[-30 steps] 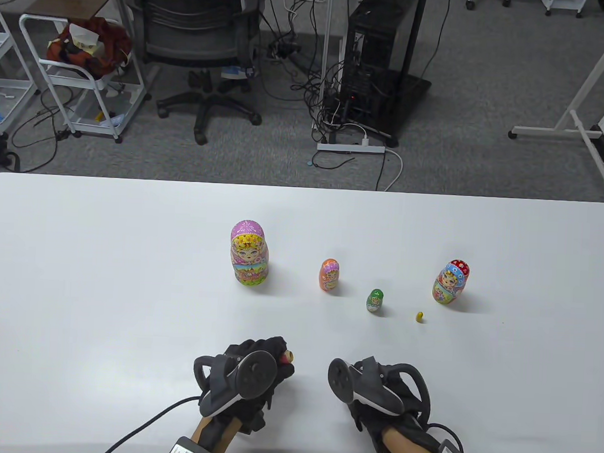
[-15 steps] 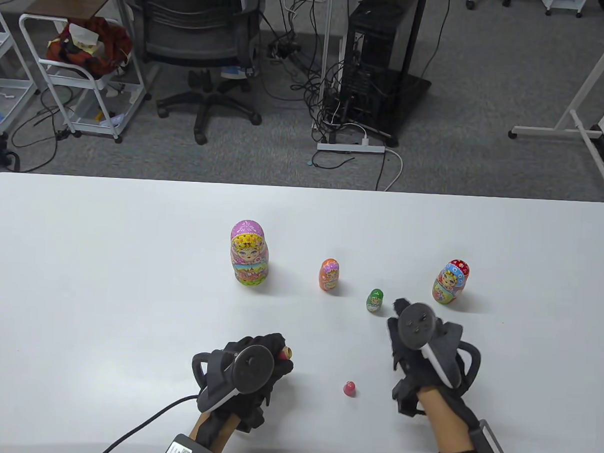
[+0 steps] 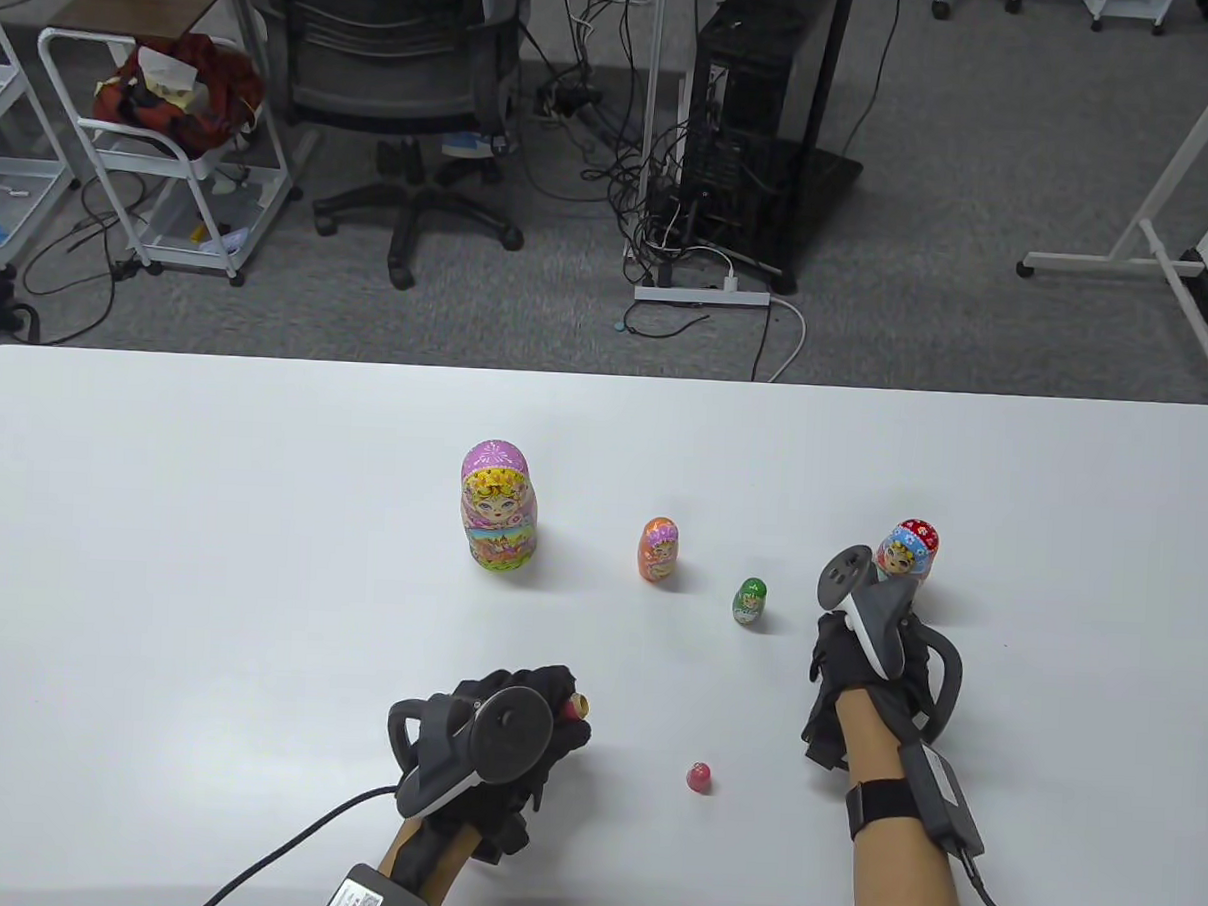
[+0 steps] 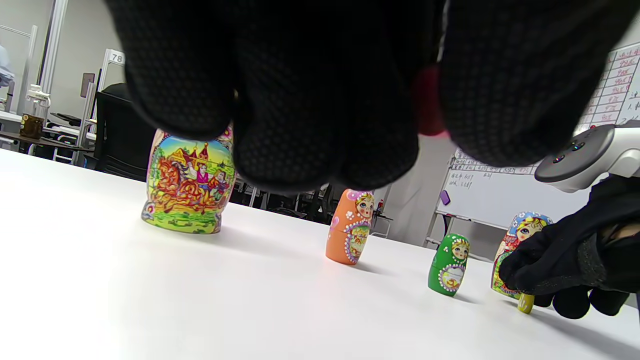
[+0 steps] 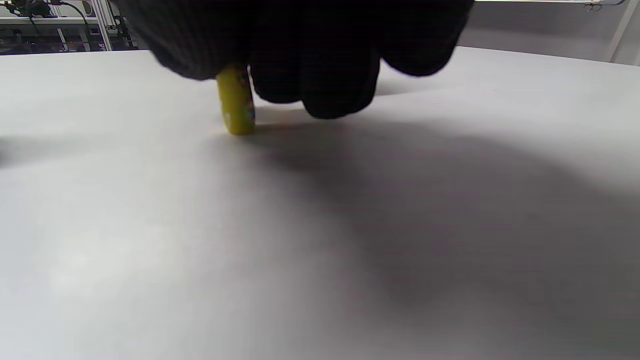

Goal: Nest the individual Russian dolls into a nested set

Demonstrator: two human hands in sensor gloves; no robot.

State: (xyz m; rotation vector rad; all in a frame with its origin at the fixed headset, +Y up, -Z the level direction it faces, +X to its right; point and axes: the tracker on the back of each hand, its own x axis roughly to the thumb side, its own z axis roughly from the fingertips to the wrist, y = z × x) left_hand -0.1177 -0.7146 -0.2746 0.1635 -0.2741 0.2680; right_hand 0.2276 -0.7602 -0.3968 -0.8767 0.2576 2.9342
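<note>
Fingertips of the right hand come down around the tiny yellow wooden doll, which stands upright on the white table just in front of the blue-and-red painted doll. In the right wrist view the gloved fingers hang over and beside the yellow doll, touching or nearly touching it; whether they are clamped on it cannot be told, and its base appears still on the table.

The left hand rests near the table's front edge, its fingers curled together around a small red-painted open doll half, whose pale rim shows past the glove in the table view. A small red-pink rounded cap lies on the table between the two hands, judged to be the matching half.

The remaining dolls stand upright and well apart: the large pink-headed doll, the orange doll and the green doll.

Judged risks: the yellow doll is very small and smooth, so thick glove fabric may tip it or let it squirt out of a pinch and roll. The blue-and-red doll stands just behind the fingers and could be knocked over as the hand lifts. The loose cap is rounded and could roll if brushed.
</note>
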